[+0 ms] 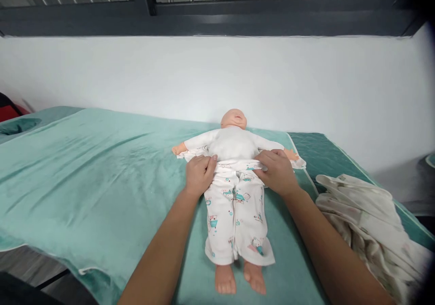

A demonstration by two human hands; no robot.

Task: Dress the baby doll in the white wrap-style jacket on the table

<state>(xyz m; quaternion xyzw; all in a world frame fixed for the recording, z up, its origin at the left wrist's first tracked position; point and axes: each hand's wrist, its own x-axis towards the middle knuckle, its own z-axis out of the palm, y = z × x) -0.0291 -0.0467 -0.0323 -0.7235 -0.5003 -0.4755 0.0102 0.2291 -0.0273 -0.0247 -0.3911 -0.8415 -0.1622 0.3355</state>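
Note:
A baby doll point(233, 142) lies on its back on a teal blanket point(102, 169), head toward the wall, arms spread, bare feet toward me. It wears a white top and white printed trousers point(234, 214). My left hand point(200, 173) grips the waistband of the trousers at the doll's left-hand side in view, fingers curled over the cloth. My right hand point(277, 171) holds the waistband on the other side, fingers closed on the fabric. A patterned cloth lies under the doll's shoulders.
A heap of cream printed garments point(367, 223) lies on the blanket at the right. A white wall point(217, 78) rises behind the bed under a dark window frame. The bed's near left edge drops to a grey floor.

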